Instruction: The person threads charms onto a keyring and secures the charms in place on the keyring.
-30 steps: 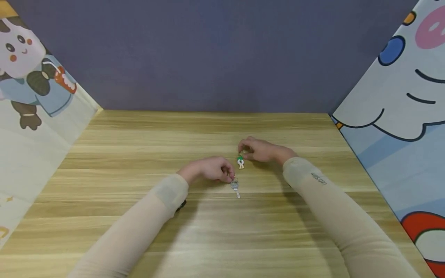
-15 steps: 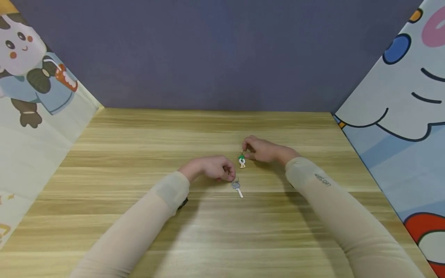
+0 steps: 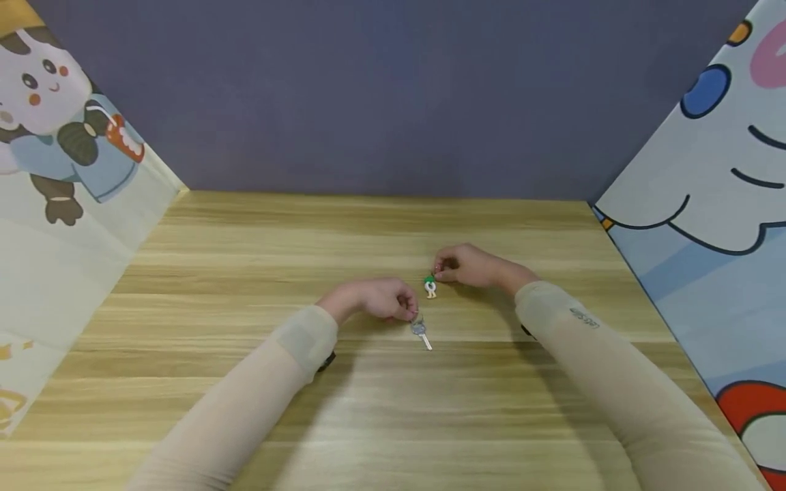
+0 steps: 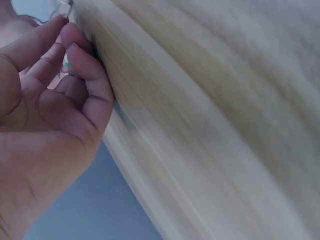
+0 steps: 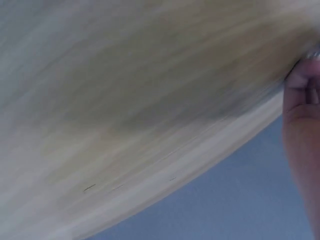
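My left hand (image 3: 385,299) pinches a small metal ring between thumb and fingertips. From that ring a silver key (image 3: 419,329) extends toward the front of the table. In the left wrist view, a bit of the wire ring (image 4: 69,8) shows at the fingertips of the left hand (image 4: 60,95). Slightly farther back and to the right, my right hand (image 3: 469,266) pinches the top of a small keychain charm (image 3: 430,287), green above, with a white round middle and pale yellow legs. The right wrist view catches only part of the right hand (image 5: 302,95) at its edge.
The wood-grain table (image 3: 276,232) spreads around both hands. A dark grey panel (image 3: 393,102) rises behind it. Cartoon-printed panels stand at the left (image 3: 74,170) and right (image 3: 706,273) sides.
My right hand has shifted slightly to the right, and its fingers are now more beside the charm than above it. The left hand with the key has stayed nearly in place.
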Motion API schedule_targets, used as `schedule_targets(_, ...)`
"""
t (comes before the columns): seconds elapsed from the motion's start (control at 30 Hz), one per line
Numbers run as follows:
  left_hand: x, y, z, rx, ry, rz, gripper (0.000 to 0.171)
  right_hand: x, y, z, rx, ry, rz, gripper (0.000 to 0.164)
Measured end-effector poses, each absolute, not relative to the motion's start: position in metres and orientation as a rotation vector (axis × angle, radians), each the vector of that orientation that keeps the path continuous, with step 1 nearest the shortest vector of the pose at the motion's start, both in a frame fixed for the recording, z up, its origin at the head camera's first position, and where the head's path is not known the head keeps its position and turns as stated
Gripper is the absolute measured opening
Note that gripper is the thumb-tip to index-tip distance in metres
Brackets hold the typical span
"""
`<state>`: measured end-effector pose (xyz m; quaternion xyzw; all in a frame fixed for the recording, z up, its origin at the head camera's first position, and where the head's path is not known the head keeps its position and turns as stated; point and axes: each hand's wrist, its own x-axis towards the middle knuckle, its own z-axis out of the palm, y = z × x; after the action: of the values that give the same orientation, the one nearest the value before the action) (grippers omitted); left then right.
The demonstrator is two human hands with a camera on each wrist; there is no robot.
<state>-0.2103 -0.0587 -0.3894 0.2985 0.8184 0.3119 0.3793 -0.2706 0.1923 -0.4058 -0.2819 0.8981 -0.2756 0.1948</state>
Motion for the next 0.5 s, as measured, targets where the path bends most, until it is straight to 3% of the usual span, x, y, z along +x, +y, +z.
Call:
schedule_targets(0.3, -0.199, -0.07, -0.37, 0.884, 2.483, 0.679, 0.015, -0.253, 0.204, -0.384, -0.707, 2.675, -0.986, 0.016)
schedule_targets(0.5, -0.198, -0.079, -0.35, 0.877, 2.681, 0.652, 0.02, -0.244, 0.202, -0.377, -0.779, 2.72, -1.066, 0.013)
